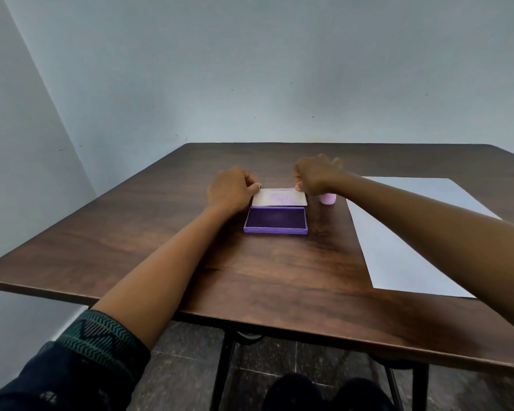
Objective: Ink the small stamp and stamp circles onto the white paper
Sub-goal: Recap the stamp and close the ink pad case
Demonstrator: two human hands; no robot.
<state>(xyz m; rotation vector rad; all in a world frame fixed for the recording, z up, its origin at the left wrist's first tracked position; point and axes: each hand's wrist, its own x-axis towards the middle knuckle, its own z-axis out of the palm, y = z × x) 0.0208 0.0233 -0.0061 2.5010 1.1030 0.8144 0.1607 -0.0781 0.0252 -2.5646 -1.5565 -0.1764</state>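
Head view: the purple ink pad case (pixel 275 225) lies open near the middle of the wooden table (pixel 161 232), its tray holding a dark violet ink surface. The lid (pixel 279 197) stands tilted back on the far side, its pale inner face smeared with purple. The left hand (pixel 230 188) pinches the lid's left corner with its fingertips; the right hand (pixel 316 176) pinches the right corner. The small stamp (pixel 327 199), pale purple, stands on the table just right of the lid, its top hidden behind the right wrist. The white paper (pixel 413 232) lies flat further right, partly covered by the right forearm. The marks on the lid are too blurred to read.
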